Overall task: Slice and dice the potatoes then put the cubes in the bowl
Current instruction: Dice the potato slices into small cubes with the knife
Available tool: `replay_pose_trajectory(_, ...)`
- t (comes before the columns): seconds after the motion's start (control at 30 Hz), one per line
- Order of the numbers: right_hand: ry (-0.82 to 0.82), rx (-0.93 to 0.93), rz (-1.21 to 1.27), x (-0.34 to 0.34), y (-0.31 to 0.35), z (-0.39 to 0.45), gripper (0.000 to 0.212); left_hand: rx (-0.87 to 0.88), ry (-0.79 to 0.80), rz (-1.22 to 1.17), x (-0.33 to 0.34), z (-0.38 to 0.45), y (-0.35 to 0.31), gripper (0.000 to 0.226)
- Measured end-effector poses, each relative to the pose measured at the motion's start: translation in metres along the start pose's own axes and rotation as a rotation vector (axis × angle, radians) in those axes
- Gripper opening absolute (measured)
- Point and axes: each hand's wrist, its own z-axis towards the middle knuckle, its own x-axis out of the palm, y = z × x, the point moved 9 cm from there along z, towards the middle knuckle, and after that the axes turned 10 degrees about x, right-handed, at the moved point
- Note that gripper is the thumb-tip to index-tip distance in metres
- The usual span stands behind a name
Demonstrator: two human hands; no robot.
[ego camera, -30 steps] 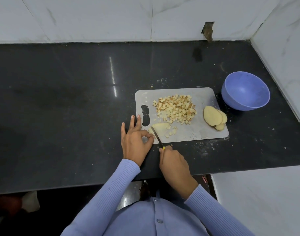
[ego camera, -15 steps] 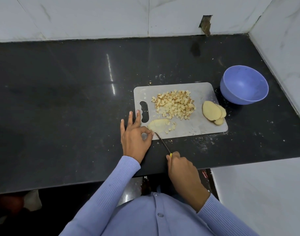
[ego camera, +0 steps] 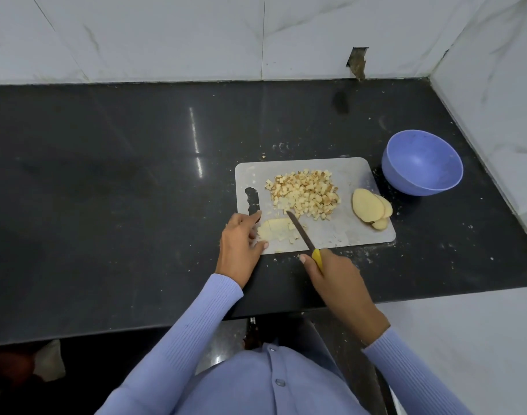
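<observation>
Potato slice [ego camera: 275, 230] lies at the near left corner of the cutting board [ego camera: 350, 178], left hand [ego camera: 241, 238] steadying it with fingers on its edge so it doesn't slide, right hand [ego camera: 335, 274] wrapped round the yellow handle of a knife [ego camera: 301, 232] angled across the slice for dicing. Cubes [ego camera: 305, 193] are piled mid-board, uncut slices [ego camera: 371, 208] wait at the right nearest the empty bowl [ego camera: 422, 163] on the counter [ego camera: 106, 175], likely for easy transfer. No readable writing or labels.

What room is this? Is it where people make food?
Most likely a kitchen. A dark stone counter meets white tiled walls, and a cutting board on it holds diced potato cubes. The right hand holds a knife, and a blue bowl stands beside the board.
</observation>
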Motion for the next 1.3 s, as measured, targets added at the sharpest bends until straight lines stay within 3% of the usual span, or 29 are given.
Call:
replay_pose_trajectory(0.17, -0.093, -0.036, 0.071, -0.009, 0.018, 0.031, 0.034, -0.063, 0.186, 0.072, 0.014, 0.017, 0.003, 0.051)
replay_pose_trajectory(0.37, -0.198, -0.005, 0.03, -0.005, 0.029, 0.043, 0.036, -0.016, 0.188, 0.092, 0.022, 0.026, -0.004, 0.043)
replay_pose_trajectory(0.53, -0.182, -0.006, 0.114, -0.003, 0.028, 0.058, 0.046, -0.026, 0.198, 0.071, 0.028, 0.04, -0.004, 0.036)
replay_pose_trajectory(0.63, -0.2, -0.003, 0.228, -0.006, 0.022, 0.063, 0.043, -0.019, 0.19, 0.001, 0.028, 0.046, -0.006, 0.027)
replay_pose_trajectory(0.73, -0.247, -0.018, 0.308, -0.006, 0.019, 0.066, 0.033, -0.024, 0.172, -0.057, 0.03, 0.05, -0.006, 0.033)
replay_pose_trajectory(0.9, -0.313, -0.102, 0.383, -0.021, 0.024, 0.072, 0.01, -0.185, 0.063, -0.383, 0.034, 0.049, 0.002, 0.036)
replay_pose_trajectory(1.0, -0.341, -0.176, 0.331, -0.039, 0.023, 0.071, 0.008, -0.219, 0.065, -0.572, 0.034, 0.047, 0.005, 0.039)
replay_pose_trajectory(1.07, -0.247, -0.229, 0.218, -0.035, 0.027, 0.074, 0.017, -0.211, 0.069, -0.621, 0.03, 0.047, 0.008, 0.041)
replay_pose_trajectory(1.2, -0.126, -0.289, -0.123, -0.014, 0.042, 0.08, 0.042, -0.236, 0.03, -0.535, 0.023, 0.045, 0.013, 0.031)
replay_pose_trajectory(1.3, -0.173, -0.318, -0.186, -0.017, 0.053, 0.088, 0.034, -0.202, -0.009, -0.464, 0.02, 0.044, 0.009, 0.025)
